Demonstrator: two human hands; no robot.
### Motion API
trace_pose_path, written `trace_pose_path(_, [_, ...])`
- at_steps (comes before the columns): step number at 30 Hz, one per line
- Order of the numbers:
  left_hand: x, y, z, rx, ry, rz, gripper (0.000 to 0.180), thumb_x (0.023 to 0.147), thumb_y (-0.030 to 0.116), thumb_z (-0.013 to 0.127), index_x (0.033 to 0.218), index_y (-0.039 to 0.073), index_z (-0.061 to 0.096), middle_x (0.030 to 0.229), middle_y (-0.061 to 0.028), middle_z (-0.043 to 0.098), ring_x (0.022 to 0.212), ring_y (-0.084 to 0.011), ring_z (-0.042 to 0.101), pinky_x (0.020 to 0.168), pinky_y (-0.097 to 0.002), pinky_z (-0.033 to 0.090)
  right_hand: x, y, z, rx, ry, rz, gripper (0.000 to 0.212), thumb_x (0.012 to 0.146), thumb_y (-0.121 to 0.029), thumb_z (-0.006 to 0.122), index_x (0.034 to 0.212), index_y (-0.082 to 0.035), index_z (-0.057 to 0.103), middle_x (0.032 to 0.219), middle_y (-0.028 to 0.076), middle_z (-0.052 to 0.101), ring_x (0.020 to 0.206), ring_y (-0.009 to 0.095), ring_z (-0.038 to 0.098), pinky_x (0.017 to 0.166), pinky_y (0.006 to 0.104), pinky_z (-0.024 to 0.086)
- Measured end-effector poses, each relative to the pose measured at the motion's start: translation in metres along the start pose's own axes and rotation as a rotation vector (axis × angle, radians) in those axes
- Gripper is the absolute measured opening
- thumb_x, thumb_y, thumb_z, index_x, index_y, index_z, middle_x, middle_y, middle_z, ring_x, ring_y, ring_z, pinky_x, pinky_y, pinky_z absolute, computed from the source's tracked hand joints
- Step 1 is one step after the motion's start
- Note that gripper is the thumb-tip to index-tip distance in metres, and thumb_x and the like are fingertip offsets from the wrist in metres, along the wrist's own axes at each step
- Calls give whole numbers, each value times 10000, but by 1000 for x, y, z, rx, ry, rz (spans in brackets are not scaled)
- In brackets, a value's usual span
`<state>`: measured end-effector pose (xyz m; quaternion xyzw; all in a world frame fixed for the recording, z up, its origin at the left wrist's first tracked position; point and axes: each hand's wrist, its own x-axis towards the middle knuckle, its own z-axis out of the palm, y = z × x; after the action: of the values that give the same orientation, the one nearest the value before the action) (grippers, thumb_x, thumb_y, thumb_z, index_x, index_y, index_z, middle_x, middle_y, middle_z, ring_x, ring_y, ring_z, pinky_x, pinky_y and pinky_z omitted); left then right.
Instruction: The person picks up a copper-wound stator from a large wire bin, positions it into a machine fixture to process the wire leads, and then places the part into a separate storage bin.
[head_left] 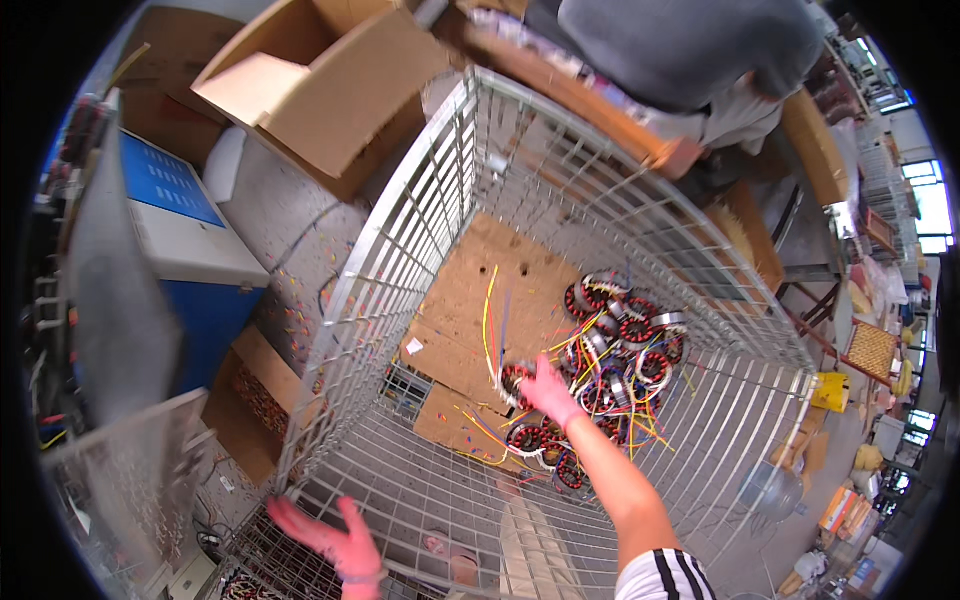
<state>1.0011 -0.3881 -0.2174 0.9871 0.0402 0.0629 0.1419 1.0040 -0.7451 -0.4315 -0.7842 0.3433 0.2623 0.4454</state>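
My right hand (550, 389), in a pink glove, reaches down into a large wire mesh cage (345, 270). Its fingers close on the edge of a ring-shaped motor stator (514, 378) with dark red windings; yellow, red and blue lead wires stand up from it. Just right of that hand lies a heap of similar stators (635, 330), their coloured leads tangled together. Several more stators (530, 437) lie on the near side of it. My left hand (330, 540), also pink-gloved, is held over the cage's near left corner with fingers spread, holding nothing.
Brown boards (470, 310) cover part of the cage floor. Left of the cage stand a blue and white cabinet (190, 240) and an open carton (260, 400). A large cardboard box (350, 110) sits beyond. Another person (690, 50) is at the far side, by a wooden bench (590, 95).
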Motion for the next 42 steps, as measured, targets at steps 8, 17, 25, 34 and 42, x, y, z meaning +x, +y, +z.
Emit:
trace_pose_path(8, [-25,-9,-96,-929,-449,-160,713,892,361,639,1414,-33,355,1452,-171,375,1324,-280,371,1112,-402,289,-321,-178,-40,523,-446,-252,490,809,-331,773,1090,0,546,975,101,660,878,150,647,630,301,550])
trace_pose_path(17, [-123,-119,-353,-1897,-95,-247,390,1004,359,466,838,17,553,1055,-155,628,1019,-292,601,977,-437,453,-580,-299,85,-139,-596,-705,647,830,-567,634,1079,30,606,959,209,675,936,291,666,797,384,503])
trace_pose_path(25, [-143,-284,-461,-2143,1079,-278,353,985,281,522,699,75,502,785,-57,620,836,-243,649,937,-438,518,-689,-338,129,-150,-466,-1083,469,899,-386,624,1089,40,581,873,217,681,807,312,692,719,394,535])
trace_pose_path(34, [-145,-310,-418,-533,41,-357,321,914,289,573,1029,1,655,849,-73,689,829,-179,640,778,-359,522,-609,-419,127,-37,-448,-1066,379,898,-331,638,1061,9,596,806,110,663,756,155,646,681,326,519])
trace_pose_path(42, [-22,-255,-508,-1432,461,-603,270,885,188,688,1073,5,626,711,11,585,476,-23,439,395,-179,319,-590,-498,173,-242,-476,-1202,457,881,-384,655,1120,-3,571,880,171,673,812,263,674,726,372,524])
